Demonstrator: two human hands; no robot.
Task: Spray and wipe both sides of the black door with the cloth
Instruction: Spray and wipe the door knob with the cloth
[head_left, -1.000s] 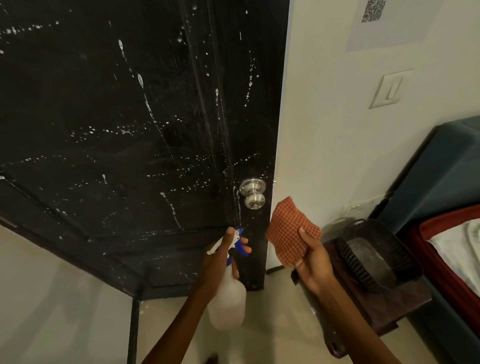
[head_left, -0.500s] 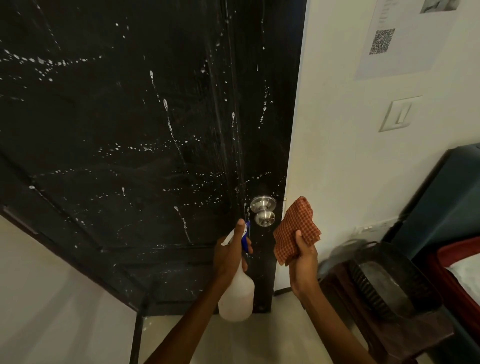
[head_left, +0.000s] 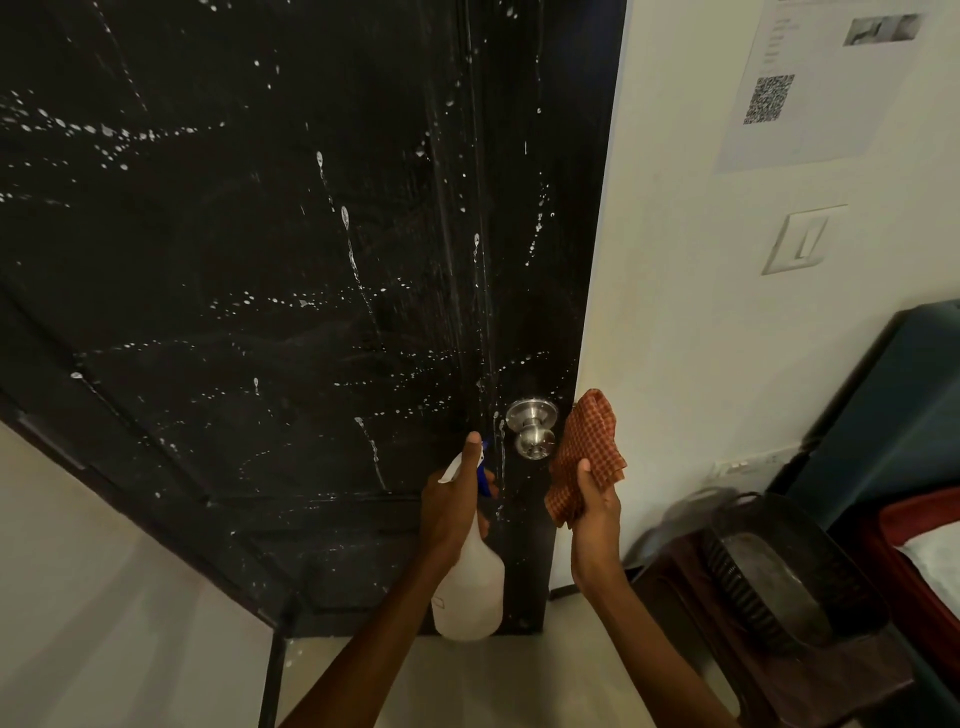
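Left hand grips spray bottle by its neck, nozzle toward black door — surface speckled with white droplets. Right hand clutches checked orange cloth just beside the steel knob — not touching the door.

Door knob juts between both hands; stool crowds lower right

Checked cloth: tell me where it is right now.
In the head view, the checked cloth is held up in the right hand, low and right of centre, just right of the silver door knob at the black door edge.
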